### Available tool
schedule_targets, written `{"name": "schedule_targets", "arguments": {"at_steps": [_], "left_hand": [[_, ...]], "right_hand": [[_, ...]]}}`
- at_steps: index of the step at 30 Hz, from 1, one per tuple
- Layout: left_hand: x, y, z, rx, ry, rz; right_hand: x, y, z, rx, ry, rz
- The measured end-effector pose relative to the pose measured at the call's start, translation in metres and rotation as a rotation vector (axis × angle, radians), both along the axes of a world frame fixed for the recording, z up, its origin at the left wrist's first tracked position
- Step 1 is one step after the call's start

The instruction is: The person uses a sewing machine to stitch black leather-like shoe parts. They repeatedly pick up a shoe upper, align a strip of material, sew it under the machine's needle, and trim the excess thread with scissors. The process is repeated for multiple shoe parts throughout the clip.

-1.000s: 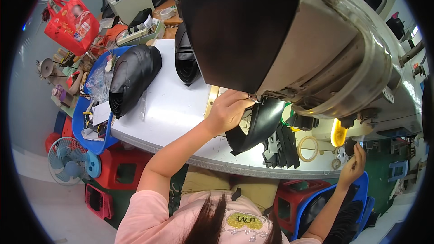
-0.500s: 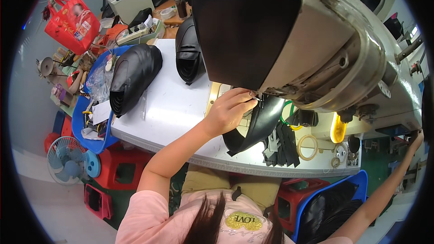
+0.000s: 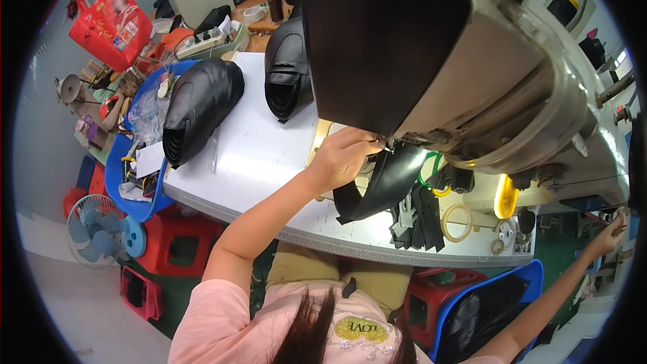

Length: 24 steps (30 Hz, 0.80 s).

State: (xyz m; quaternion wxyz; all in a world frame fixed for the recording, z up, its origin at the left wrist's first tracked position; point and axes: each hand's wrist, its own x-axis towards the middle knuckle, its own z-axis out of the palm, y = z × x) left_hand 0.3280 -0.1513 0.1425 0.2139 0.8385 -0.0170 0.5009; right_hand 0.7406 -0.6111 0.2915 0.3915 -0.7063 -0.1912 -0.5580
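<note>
My left hand point(image 3: 342, 160) is at the sewing machine's point(image 3: 391, 47) needle area, thumb and fingertips pinched together. What the pinch holds is too small to make out. Just beneath and beside those fingers, a curved black leather shoe upper point(image 3: 384, 185) lies on the machine bed, its far part hidden under the machine head. Out at the far right, my right hand point(image 3: 608, 234) is off the end of the machine, fingers loosely bent and apart, with nothing visible in them. Two stacks of black shoe uppers, one left point(image 3: 201, 109) and one farther back point(image 3: 286, 71), stand on the white table point(image 3: 236, 175).
Black strips point(image 3: 418, 219) and a tape ring point(image 3: 457, 222) lie right of the upper, near a glowing yellow lamp point(image 3: 505, 197). Blue bins stand left point(image 3: 138, 210) and lower right point(image 3: 536, 283). A fan point(image 3: 101, 232) and red stools point(image 3: 178, 243) are on the floor.
My right hand has come down and away from the end of the machine. My left hand stays pinched at the needle area. The whole view has shifted slightly.
</note>
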Motion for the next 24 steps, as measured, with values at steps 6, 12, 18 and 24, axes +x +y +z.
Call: {"name": "schedule_targets", "arguments": {"at_steps": [6,12,18,24], "left_hand": [[0.001,-0.004,0.005,0.049,0.016,0.096],[-0.023,-0.019,0.026,0.170,0.090,0.206],[-0.105,-0.009,0.029,-0.763,0.342,-0.201],[-0.103,-0.017,-0.008,-1.408,0.398,-0.144]], "right_hand": [[-0.134,0.079,-0.067,-0.024,0.217,0.245],[-0.245,0.185,-0.144,-0.207,0.684,0.745],[-0.314,0.263,-0.156,-0.498,0.550,1.237],[-0.345,0.309,-0.155,-0.593,0.236,1.083]]}}
